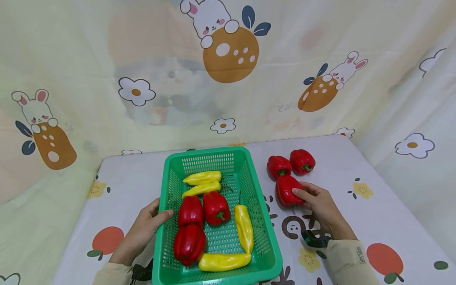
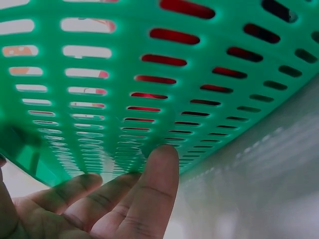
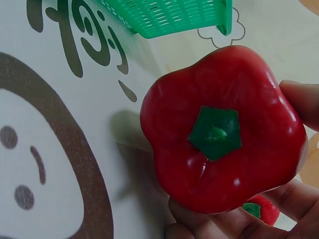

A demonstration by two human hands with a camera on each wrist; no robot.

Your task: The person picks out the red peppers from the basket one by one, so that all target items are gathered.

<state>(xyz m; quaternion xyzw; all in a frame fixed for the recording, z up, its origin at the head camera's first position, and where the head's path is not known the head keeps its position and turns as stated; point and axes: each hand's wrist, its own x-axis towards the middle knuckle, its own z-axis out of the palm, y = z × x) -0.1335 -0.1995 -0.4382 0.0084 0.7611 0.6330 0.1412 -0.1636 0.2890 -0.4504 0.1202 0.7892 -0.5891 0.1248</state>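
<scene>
A green plastic basket (image 1: 213,151) stands in the middle of the table in the head view. My left hand (image 1: 142,229) holds its left side, thumb over the rim; in the left wrist view the fingers (image 2: 159,194) lie against the slotted outer wall. To the right of the basket, my right hand (image 1: 324,208) grips a red bell pepper (image 1: 286,194) between thumb and fingers. Its green stem end (image 3: 217,133) faces the right wrist camera, and the pepper appears lifted off the cloth. Inside the basket are three red bell peppers (image 1: 216,208) and several long yellow peppers (image 1: 244,229).
Two more red bell peppers (image 1: 278,166) (image 1: 302,161) sit side by side just beyond the held one. A patterned cloth (image 1: 356,221) covers the table. Curtains with rabbit prints (image 1: 171,118) close off the back and sides.
</scene>
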